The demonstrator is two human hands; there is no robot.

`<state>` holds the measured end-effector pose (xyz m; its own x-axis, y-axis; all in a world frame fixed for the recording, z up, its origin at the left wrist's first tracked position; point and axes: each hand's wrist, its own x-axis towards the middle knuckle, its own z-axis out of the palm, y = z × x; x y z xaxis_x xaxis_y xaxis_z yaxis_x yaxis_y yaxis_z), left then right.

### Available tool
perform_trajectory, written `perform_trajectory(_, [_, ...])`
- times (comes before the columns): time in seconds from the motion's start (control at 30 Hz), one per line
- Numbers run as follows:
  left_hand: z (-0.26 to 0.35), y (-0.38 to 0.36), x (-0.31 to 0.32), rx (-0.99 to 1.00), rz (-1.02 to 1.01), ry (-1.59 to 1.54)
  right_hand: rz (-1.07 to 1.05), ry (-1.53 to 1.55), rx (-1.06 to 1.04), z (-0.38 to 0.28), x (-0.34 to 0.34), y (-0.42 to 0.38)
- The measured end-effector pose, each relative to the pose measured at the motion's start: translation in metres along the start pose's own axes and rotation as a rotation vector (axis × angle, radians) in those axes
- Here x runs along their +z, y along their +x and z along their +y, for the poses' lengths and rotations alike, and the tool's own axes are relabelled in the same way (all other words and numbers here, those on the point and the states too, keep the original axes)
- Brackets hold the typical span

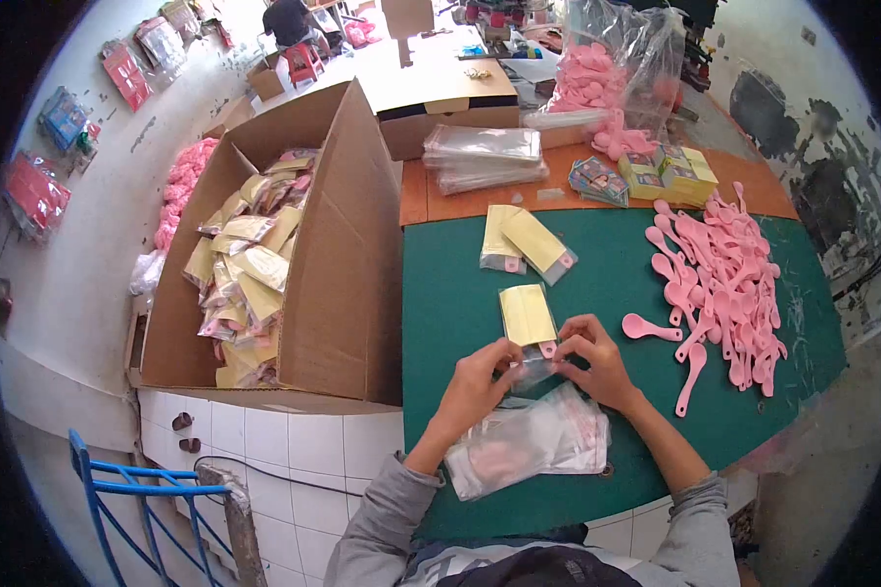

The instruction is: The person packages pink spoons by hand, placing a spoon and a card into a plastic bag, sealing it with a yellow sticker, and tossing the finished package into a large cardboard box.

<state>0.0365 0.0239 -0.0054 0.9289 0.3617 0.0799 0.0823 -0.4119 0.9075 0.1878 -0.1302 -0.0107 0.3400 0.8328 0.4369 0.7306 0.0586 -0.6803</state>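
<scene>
On the green table point(440, 293), a clear plastic bag point(531, 374) holds a yellow card point(527, 311) and what looks like a pink spoon, its handle end point(548, 348) showing. My left hand point(484, 376) pinches the bag's near end on the left. At its right edge, by the handle end, my right hand point(595, 362) has thumb and finger closed on it. Below my hands lies a stack of flat clear bags point(529, 445). Two packed bags with yellow cards point(536, 241) overlap farther back. To the right is a heap of pink spoons point(729, 284).
A large cardboard box point(338, 254) full of packed bags stands left of the table. Along the back are stacked clear sleeves point(485, 157), card stacks point(671, 174) and a big bag of pink spoons point(592, 78). A blue metal frame point(142, 479) stands lower left.
</scene>
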Motion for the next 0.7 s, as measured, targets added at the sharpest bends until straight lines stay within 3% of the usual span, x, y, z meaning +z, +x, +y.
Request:
perform_trajectory(0.13, [-0.005, 0.003, 0.004, 0.037, 0.060, 0.025, -0.013, 0.333, 0.262, 0.003, 0.001, -0.003])
perform_trajectory(0.23, [-0.004, 0.004, 0.005, -0.011, 0.103, -0.006, -0.044, 0.855, 0.572, 0.008, 0.005, -0.003])
perform_trajectory(0.33, [-0.011, 0.004, 0.008, -0.073, 0.125, -0.015, 0.057, 0.887, 0.725, -0.011, 0.007, 0.005])
perform_trajectory(0.7, [-0.014, 0.007, 0.012, -0.162, 0.173, -0.115, 0.224, 0.724, 0.731, -0.008, 0.024, 0.003])
